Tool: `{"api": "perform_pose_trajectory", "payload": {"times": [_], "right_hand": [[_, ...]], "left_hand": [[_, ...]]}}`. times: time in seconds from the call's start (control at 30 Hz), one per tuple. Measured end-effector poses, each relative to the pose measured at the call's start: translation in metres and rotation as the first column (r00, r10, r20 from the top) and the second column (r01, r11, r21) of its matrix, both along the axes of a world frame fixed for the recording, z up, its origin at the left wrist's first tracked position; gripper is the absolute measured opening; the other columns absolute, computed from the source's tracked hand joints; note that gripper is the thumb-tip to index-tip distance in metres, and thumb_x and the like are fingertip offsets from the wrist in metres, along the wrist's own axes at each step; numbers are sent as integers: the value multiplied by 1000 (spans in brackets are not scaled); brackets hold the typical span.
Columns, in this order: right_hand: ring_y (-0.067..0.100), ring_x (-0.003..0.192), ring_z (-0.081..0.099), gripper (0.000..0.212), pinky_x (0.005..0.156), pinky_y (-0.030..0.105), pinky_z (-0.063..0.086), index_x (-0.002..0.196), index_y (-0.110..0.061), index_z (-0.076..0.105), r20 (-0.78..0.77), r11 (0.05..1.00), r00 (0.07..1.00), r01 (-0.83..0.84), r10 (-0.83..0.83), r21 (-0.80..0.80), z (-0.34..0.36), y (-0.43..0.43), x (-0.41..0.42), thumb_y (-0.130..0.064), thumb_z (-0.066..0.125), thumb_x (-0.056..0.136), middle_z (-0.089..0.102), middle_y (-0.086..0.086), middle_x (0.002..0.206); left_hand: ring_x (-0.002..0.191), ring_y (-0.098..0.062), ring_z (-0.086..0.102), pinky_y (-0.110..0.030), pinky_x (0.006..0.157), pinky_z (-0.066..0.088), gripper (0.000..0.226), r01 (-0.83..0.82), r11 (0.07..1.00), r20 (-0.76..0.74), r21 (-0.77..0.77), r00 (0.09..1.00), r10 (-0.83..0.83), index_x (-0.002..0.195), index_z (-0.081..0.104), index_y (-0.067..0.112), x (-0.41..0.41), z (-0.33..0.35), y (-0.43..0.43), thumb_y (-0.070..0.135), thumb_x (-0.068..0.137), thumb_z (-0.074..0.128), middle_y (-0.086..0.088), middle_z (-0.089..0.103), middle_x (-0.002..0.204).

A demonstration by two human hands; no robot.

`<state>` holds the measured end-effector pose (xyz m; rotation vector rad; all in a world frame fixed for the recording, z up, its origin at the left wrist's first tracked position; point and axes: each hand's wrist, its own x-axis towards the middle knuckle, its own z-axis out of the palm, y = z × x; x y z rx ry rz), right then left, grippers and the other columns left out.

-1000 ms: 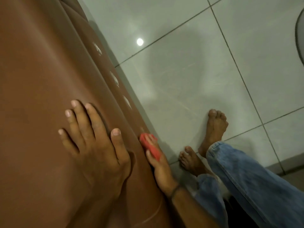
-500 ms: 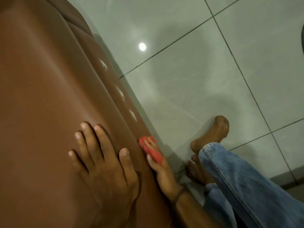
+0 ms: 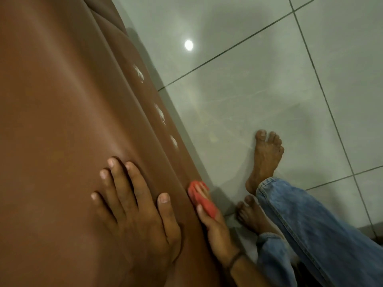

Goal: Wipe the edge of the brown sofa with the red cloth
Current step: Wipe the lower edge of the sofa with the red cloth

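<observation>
Right hand (image 3: 215, 228) clamps red cloth (image 3: 202, 198) against brown sofa (image 3: 62, 100) edge; left hand (image 3: 136, 214) splayed flat, bracing; best sweep firmly toward white marks (image 3: 160, 113)

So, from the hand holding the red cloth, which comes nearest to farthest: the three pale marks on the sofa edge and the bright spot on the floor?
From the right hand:
1. Lowest mark, just up the sofa edge.
2. Middle mark, higher.
3. Top mark, higher again.
4. Bright spot, on the floor beyond.

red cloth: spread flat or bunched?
Bunched. The red cloth is a small wad under the right hand, against the sofa edge.
</observation>
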<state>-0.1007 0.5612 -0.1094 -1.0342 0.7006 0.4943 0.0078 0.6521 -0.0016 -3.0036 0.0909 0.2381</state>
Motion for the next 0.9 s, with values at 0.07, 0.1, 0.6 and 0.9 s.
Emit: {"api": "perform_pose_trajectory", "payload": {"times": [0.07,0.1,0.6,0.9], "right_hand": [[5,165,29,49,139,45,19,148,-43,61,-211,994,974,94,-79,64,-7,-6,-14,-48,60,99,44,-18,171],[12,164,32,47,138,47,22,147,-41,61,-284,989,955,113,-83,91,-17,-7,2,-45,60,100,47,-13,170],[20,163,37,39,138,48,23,145,-35,62,-254,991,965,88,-59,103,-29,-6,98,-32,59,106,48,0,169],[0,166,20,49,137,36,12,152,-41,56,-23,1000,1000,10,-10,6,-3,5,86,-38,55,103,38,-20,173]], "left_hand": [[164,-41,15,-68,128,19,75,-4,1000,-9,-4,1000,3,167,20,0,-1,0,1,36,102,34,-19,9,176],[164,-41,16,-69,128,19,76,-1,1000,-9,-11,1000,1,167,21,-1,-1,1,1,35,102,36,-20,10,176],[167,-34,-3,-65,132,4,75,17,990,-100,-143,995,-31,168,9,2,67,26,3,44,107,25,-21,1,179],[166,-38,2,-64,133,4,69,28,993,84,-112,996,-19,170,12,7,210,10,7,37,111,31,-19,6,179]]}}
